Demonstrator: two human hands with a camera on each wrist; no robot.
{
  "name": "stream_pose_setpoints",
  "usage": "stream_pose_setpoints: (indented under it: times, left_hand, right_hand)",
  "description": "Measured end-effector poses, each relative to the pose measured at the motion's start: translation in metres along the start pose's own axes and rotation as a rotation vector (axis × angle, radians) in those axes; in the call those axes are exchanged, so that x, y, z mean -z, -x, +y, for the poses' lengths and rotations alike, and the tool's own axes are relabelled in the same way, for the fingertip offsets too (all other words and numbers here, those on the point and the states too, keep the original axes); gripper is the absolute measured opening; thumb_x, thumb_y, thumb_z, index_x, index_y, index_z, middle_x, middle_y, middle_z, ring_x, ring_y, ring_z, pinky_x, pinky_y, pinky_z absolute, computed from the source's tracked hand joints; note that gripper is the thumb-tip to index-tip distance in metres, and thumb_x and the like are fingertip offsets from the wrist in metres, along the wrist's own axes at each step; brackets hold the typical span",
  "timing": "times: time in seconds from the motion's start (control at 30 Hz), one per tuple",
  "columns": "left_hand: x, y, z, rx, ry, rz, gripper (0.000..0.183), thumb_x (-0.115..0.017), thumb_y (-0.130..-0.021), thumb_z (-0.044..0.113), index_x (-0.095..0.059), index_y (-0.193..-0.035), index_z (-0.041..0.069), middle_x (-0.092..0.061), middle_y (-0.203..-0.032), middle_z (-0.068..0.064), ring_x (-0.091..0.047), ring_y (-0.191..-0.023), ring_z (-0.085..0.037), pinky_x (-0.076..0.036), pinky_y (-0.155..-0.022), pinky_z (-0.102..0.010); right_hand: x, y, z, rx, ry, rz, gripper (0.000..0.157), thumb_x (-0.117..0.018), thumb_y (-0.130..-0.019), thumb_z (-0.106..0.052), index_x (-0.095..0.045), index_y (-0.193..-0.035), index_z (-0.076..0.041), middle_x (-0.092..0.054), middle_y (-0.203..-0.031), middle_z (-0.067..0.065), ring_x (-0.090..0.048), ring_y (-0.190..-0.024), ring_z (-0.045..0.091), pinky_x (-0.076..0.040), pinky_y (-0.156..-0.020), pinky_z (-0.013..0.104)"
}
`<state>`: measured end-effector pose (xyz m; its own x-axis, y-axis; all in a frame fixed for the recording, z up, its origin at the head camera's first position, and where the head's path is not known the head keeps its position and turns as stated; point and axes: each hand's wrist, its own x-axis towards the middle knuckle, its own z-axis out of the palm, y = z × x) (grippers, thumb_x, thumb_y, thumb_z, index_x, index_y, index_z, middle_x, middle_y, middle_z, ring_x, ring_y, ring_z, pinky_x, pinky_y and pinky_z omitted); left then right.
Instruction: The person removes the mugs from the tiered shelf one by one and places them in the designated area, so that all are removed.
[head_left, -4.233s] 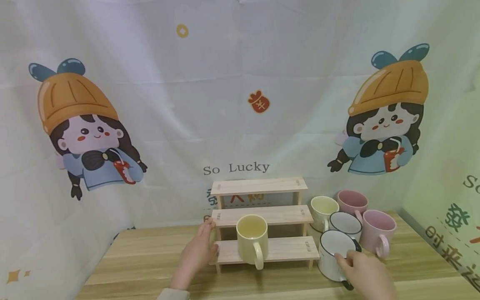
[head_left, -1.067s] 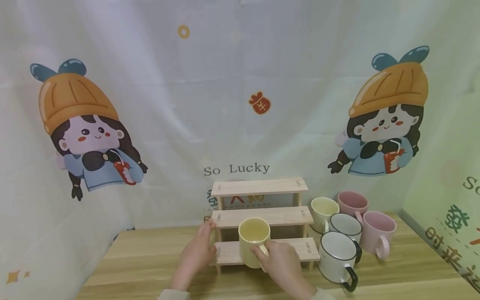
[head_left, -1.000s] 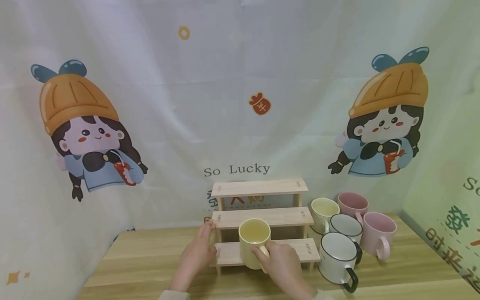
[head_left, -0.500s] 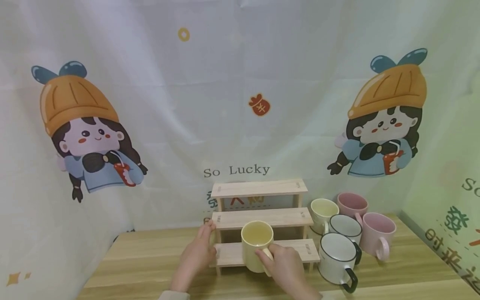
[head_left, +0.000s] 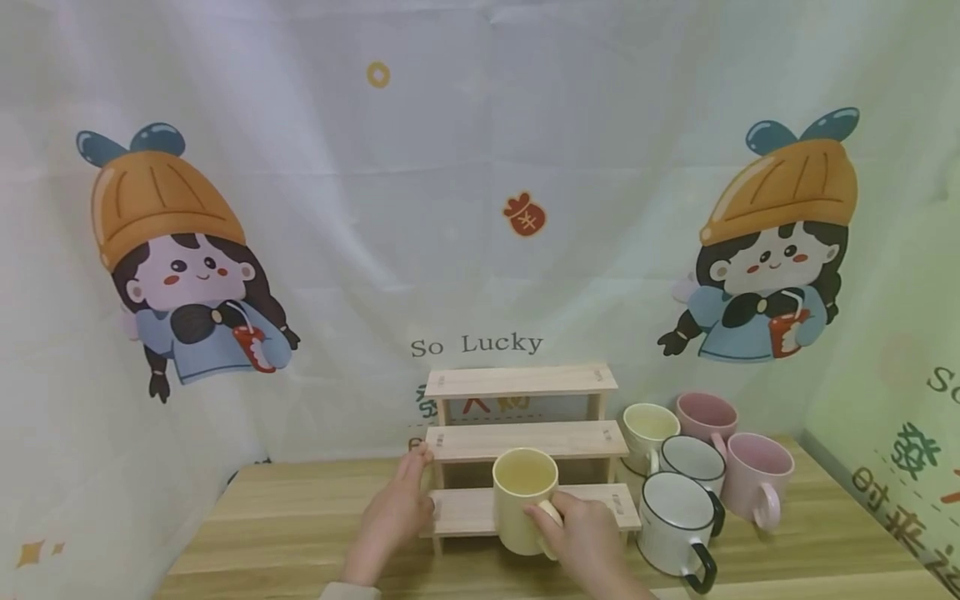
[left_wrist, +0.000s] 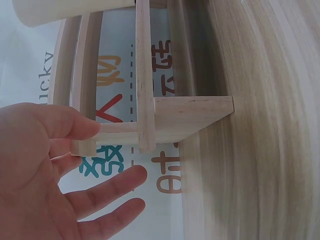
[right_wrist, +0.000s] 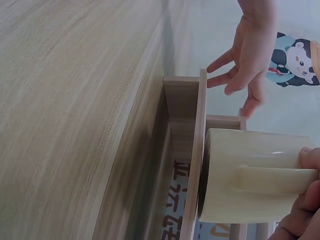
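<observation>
My right hand (head_left: 588, 533) pinches the handle of a pale yellow mug (head_left: 517, 517) with thumb and fingers. The mug is upright at the lowest board of a three-step wooden shelf rack (head_left: 525, 437); whether its base rests on the board or hovers just over it, I cannot tell. At the rack's left side is my left hand (head_left: 397, 508). In the left wrist view its thumb and index finger pinch the end of the middle board (left_wrist: 86, 146), while its two lowest fingers (left_wrist: 120, 182) stick out straight. Both upper boards carry nothing.
Right of the rack stand a white mug with black rim and handle (head_left: 675, 529), a similar one (head_left: 693, 462) behind it, a cream mug (head_left: 648, 437), a dark pink mug (head_left: 705, 412) and a light pink mug (head_left: 753, 479). A printed cloth (head_left: 465, 275) hangs behind the wooden table (head_left: 277, 533).
My right hand left the front white mug and took the yellow mug's handle. The yellow mug has since shifted rightward along the lowest board. My left hand stays at the rack.
</observation>
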<state>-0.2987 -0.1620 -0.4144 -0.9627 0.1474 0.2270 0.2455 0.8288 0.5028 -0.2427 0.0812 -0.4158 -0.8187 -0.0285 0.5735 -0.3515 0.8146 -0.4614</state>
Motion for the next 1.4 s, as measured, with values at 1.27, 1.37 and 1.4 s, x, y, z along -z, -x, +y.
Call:
stream_pose_setpoints:
  times: [1.27, 1.37, 1.4]
  left_hand:
    - [0.000, -0.002, 0.002, 0.018, 0.008, -0.005, 0.064, -0.062, -0.079, 0.001, -0.040, -0.139, 0.006, -0.029, -0.155, -0.009, -0.040, -0.049, -0.015, -0.037, -0.042, -0.027]
    - [0.000, -0.002, 0.002, 0.020, 0.008, -0.003, 0.064, -0.062, -0.079, 0.001, -0.040, -0.139, 0.006, -0.030, -0.154, -0.010, -0.040, -0.049, -0.015, -0.037, -0.043, -0.028]
    - [0.000, -0.002, 0.002, 0.020, 0.007, -0.001, 0.064, -0.062, -0.079, 0.001, -0.040, -0.139, 0.006, -0.030, -0.154, -0.009, -0.040, -0.049, -0.015, -0.037, -0.043, -0.027]
  right_hand:
    - [0.040, 0.004, 0.014, -0.024, 0.043, 0.112, 0.028, -0.076, -0.077, -0.031, -0.055, -0.061, -0.020, -0.053, -0.052, -0.010, -0.044, -0.050, 0.007, -0.036, -0.048, 0.022]
    - [0.048, 0.005, 0.016, -0.039, 0.046, 0.108, 0.029, -0.076, -0.077, -0.031, -0.055, -0.061, -0.020, -0.048, -0.051, -0.010, -0.040, -0.050, 0.008, -0.034, -0.047, 0.022]
    - [0.050, 0.006, 0.017, -0.048, 0.047, 0.101, 0.027, -0.075, -0.078, -0.031, -0.057, -0.063, -0.019, -0.048, -0.051, -0.010, -0.040, -0.050, 0.009, -0.034, -0.047, 0.022]
